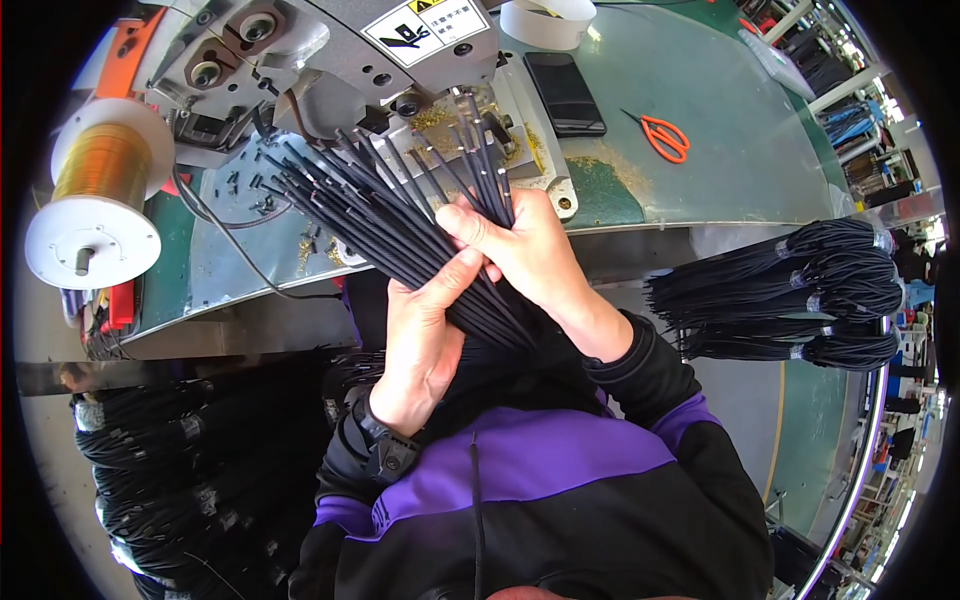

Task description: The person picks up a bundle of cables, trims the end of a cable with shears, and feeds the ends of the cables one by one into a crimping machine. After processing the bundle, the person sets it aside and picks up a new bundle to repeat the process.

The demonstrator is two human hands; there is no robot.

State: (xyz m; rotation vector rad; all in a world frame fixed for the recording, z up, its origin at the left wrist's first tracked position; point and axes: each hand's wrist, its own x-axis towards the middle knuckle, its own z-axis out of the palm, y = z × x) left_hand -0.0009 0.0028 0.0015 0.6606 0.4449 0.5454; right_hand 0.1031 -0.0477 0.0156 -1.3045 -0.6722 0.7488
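L hand [422, 335] clasps the main bunch of blk cords [385, 225], R hand [535, 245] pinches a smaller clump [487, 180], prob. so strands don't splay, tips fanned nr the machine [330, 55].

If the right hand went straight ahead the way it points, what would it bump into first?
Most likely the black cords held in the left hand, lying up and left of the right hand, though depth is hard to judge.
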